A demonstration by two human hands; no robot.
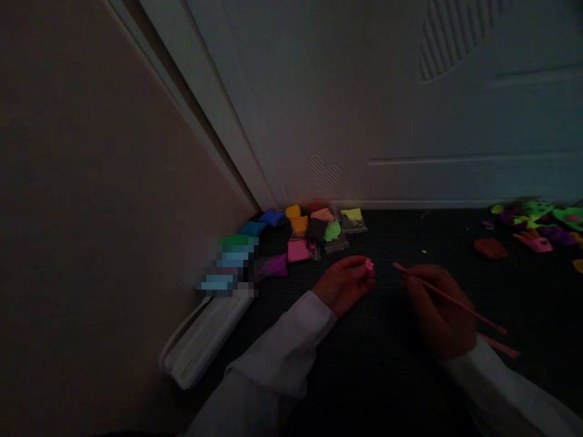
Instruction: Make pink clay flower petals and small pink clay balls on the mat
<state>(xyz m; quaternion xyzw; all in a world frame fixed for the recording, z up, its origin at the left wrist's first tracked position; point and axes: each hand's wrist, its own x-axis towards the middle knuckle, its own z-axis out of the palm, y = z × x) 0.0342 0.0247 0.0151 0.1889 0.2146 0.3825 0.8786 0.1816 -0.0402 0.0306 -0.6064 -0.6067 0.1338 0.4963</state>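
The scene is very dark. My left hand point(344, 284) pinches a small pink lump of clay point(368, 264) at its fingertips, above a dark mat point(392, 376). My right hand point(439, 309) is closed round a thin pink stick tool point(450, 298), whose tip points toward the pink lump and stops a short way to its right. A second pink stick point(498, 345) shows just below the right hand. Both arms wear white sleeves.
Several small bags of coloured clay point(305, 233) lie against a white door point(387, 91). Finished clay shapes, green, purple and pink point(540, 226), sit at the far right, with a red piece point(489, 247) nearer. A white case point(204, 340) lies by the left wall.
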